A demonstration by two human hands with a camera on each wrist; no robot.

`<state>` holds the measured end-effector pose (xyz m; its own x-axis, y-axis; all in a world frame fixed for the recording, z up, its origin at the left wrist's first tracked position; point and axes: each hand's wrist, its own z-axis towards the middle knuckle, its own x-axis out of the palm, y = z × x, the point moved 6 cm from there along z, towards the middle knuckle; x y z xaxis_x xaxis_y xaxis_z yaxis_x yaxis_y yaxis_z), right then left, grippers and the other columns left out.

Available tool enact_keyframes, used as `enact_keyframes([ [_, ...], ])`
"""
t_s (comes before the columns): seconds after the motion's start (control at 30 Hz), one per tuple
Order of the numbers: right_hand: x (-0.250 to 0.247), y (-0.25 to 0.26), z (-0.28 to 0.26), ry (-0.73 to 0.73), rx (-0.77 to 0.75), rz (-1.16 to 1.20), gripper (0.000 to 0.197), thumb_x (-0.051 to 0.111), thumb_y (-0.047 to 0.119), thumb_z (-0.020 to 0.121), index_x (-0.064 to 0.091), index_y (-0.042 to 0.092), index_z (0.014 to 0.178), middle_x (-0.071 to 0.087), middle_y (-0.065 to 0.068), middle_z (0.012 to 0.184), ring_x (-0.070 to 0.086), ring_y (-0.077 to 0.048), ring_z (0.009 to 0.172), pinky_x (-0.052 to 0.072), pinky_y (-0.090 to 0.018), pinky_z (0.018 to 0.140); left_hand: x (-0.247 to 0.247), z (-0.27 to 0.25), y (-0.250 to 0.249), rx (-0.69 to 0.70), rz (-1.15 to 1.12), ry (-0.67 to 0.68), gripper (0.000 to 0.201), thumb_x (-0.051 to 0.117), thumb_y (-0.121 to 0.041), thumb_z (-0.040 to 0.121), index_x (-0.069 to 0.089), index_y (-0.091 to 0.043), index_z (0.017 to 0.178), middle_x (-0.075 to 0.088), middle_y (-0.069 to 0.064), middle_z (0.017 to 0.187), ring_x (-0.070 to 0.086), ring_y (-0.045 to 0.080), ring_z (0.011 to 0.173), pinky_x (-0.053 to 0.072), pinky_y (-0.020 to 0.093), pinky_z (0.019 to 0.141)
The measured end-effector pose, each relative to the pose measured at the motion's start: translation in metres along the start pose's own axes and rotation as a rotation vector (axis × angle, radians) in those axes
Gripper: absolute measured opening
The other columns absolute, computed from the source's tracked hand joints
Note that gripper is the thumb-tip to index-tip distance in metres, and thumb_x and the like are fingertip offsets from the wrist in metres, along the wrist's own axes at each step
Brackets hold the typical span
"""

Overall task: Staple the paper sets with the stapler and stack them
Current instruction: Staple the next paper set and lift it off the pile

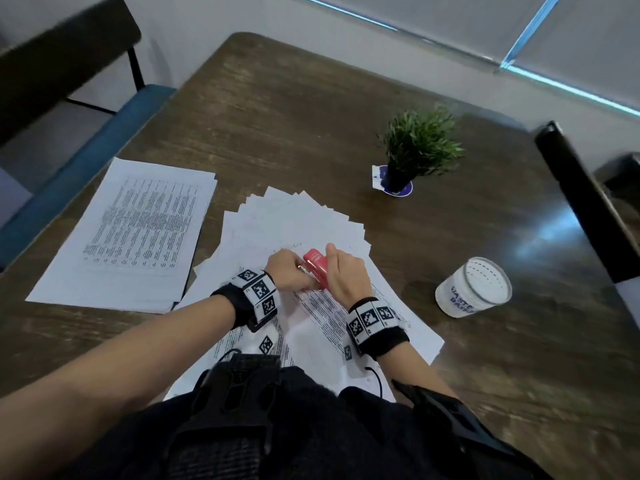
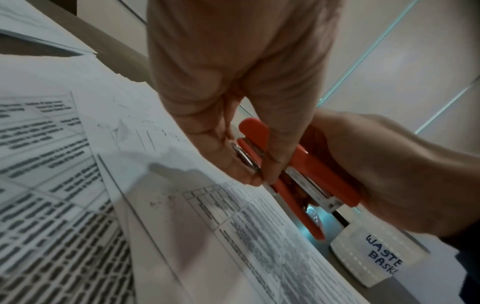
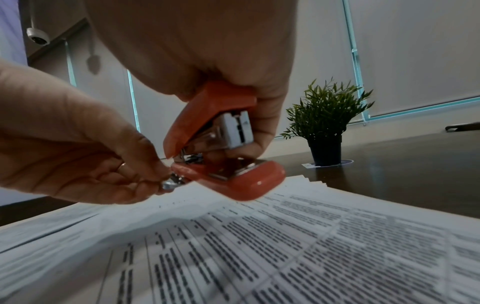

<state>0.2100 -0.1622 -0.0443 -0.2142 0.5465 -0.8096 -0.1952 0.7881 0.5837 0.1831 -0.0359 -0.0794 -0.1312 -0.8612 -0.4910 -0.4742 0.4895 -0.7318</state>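
1. While the stapler (image 1: 316, 268) hangs above the fanned papers (image 1: 304, 220) and not on any set, it looks as if it is being fixed or reloaded, not fired.
2. Its mouth gapes, seen from the right wrist, which leaves the metal parts reachable.
3. Right hand (image 1: 346, 275): fingers curl round the red body, holding it up at a tilt.
4. Left hand (image 1: 285, 271): thumb and fingertips pinch a small metal piece at the stapler's rear end; what it is, I cannot tell.
5. A squared pile (image 1: 138, 233) lies apart to the left on the worktop (image 1: 311, 116), probably the finished stack.
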Motion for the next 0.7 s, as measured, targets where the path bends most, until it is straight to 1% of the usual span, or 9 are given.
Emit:
enact_keyframes([
  [0.07,0.001,-0.005,-0.003,-0.006,0.003,0.002,0.054,0.026,0.035,0.106,0.062,0.003,0.083,0.068,-0.021,0.093,0.059,-0.035,0.090,0.028,-0.031,0.069,0.002,0.002,0.002,-0.029,0.024,-0.006,0.018,0.078,-0.010,0.064,0.066,-0.019,0.055,0.063,-0.002,0.056,0.056,0.006,0.054,0.042,0.014,0.047],
  [0.1,0.001,-0.007,-0.004,-0.010,0.002,0.003,0.054,0.026,0.035,0.106,0.062,0.003,0.081,0.068,-0.021,0.092,0.059,-0.036,0.089,0.028,-0.031,0.069,0.004,0.003,0.003,-0.040,0.009,0.004,0.016,0.076,-0.007,0.064,0.068,-0.017,0.055,0.064,-0.001,0.055,0.059,0.008,0.056,0.047,0.016,0.051],
  [0.17,0.002,-0.010,-0.005,-0.011,0.007,0.000,0.054,0.026,0.036,0.106,0.062,0.003,0.082,0.068,-0.020,0.092,0.058,-0.034,0.087,0.028,-0.031,0.069,0.008,0.005,0.005,-0.056,-0.097,0.070,0.010,0.072,0.002,0.067,0.073,-0.007,0.064,0.070,0.007,0.062,0.069,0.018,0.066,0.058,0.025,0.068],
  [0.23,0.001,-0.010,-0.006,-0.010,0.008,-0.004,0.055,0.027,0.036,0.106,0.063,0.003,0.082,0.067,-0.017,0.087,0.055,-0.030,0.081,0.028,-0.031,0.068,0.011,0.005,0.008,-0.105,-0.265,0.125,0.010,0.065,0.012,0.075,0.072,0.004,0.077,0.072,0.015,0.069,0.073,0.027,0.077,0.060,0.034,0.078],
  [0.37,0.003,-0.017,-0.005,-0.014,0.025,-0.005,0.051,0.029,0.039,0.105,0.055,0.010,0.071,0.057,-0.005,0.071,0.051,-0.025,0.071,0.032,-0.031,0.065,0.011,0.004,0.010,-0.163,-0.416,0.177,0.010,0.059,0.015,0.085,0.065,0.014,0.092,0.071,0.016,0.071,0.072,0.027,0.077,0.059,0.036,0.082],
  [0.47,0.004,-0.023,-0.005,-0.021,0.040,0.039,0.050,0.037,0.040,0.102,0.054,0.009,0.068,0.056,-0.004,0.065,0.051,-0.023,0.067,0.032,-0.030,0.062,0.010,0.007,0.013,-0.149,-0.451,0.144,0.014,0.056,0.007,0.091,0.062,0.013,0.102,0.070,0.023,0.095,0.071,0.030,0.086,0.060,0.036,0.080],
  [0.53,0.005,-0.024,-0.004,0.036,0.050,0.064,0.045,0.044,0.039,0.101,0.061,0.005,0.076,0.061,-0.006,0.072,0.051,-0.021,0.070,0.032,-0.029,0.064,0.011,0.007,0.014,-0.157,-0.467,0.129,0.011,0.056,0.006,0.091,0.064,0.011,0.096,0.070,0.023,0.094,0.070,0.031,0.086,0.059,0.038,0.083],
  [0.6,0.009,-0.027,-0.004,0.136,0.075,0.110,0.039,0.049,0.039,0.098,0.067,0.005,0.090,0.067,-0.008,0.082,0.058,-0.023,0.076,0.042,-0.030,0.068,0.012,0.007,0.018,-0.173,-0.499,0.112,0.011,0.059,0.007,0.090,0.066,0.006,0.082,0.070,0.020,0.081,0.069,0.032,0.081,0.057,0.040,0.087],
  [0.7,0.009,-0.033,-0.007,0.230,0.118,0.144,0.033,0.050,0.035,0.097,0.067,0.007,0.102,0.068,-0.008,0.089,0.064,-0.027,0.083,0.054,-0.038,0.075,0.009,0.007,0.025,-0.199,-0.540,0.077,0.011,0.058,0.006,0.090,0.062,0.001,0.082,0.066,0.015,0.080,0.066,0.023,0.074,0.058,0.033,0.080],
])
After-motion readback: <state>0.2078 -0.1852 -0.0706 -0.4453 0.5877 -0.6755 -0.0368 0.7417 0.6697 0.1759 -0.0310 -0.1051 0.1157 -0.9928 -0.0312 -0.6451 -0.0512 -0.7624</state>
